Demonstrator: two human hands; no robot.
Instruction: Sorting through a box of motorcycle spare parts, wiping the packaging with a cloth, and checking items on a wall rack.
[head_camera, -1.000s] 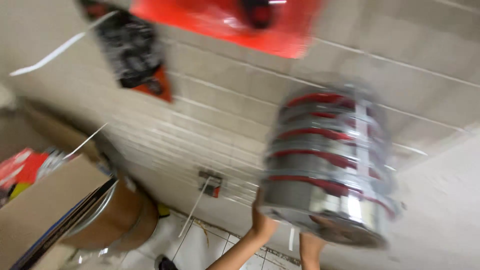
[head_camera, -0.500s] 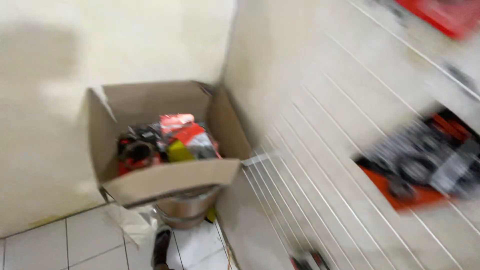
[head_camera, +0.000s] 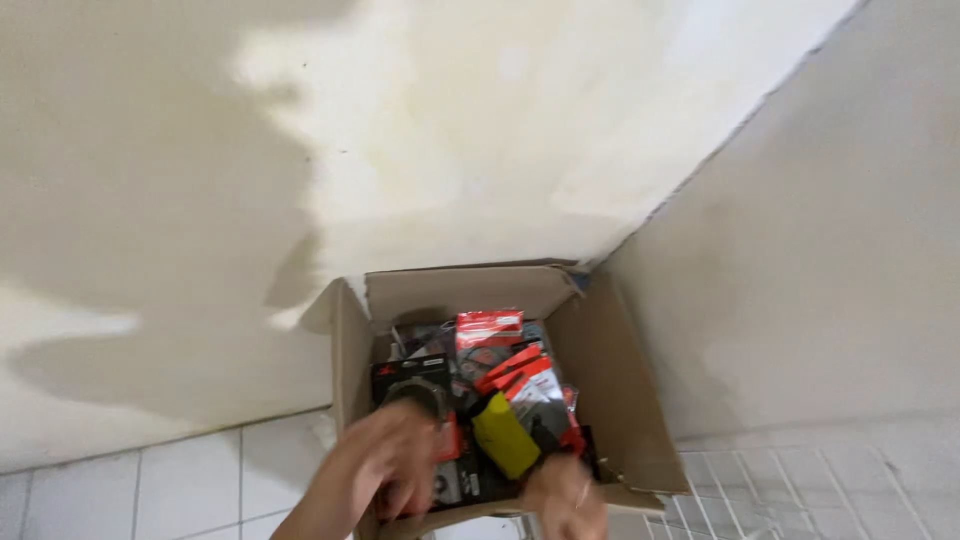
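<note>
We see an open cardboard box (head_camera: 610, 390) in the wall corner, flaps up, packed with glossy red-and-black packets (head_camera: 490, 345) and a yellow packet (head_camera: 505, 440) lying tilted, long axis running toward the box front. Left hand (head_camera: 395, 460) and right hand (head_camera: 565, 495) reach into it, blurred; we cannot tell their grip.

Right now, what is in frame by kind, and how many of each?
Cardboard box: 1
Yellow packet: 1
Red-and-black packets: several, too jumbled to count
Hands reaching into the box: 2, left hand and right hand
Total that can be counted: 4
</note>
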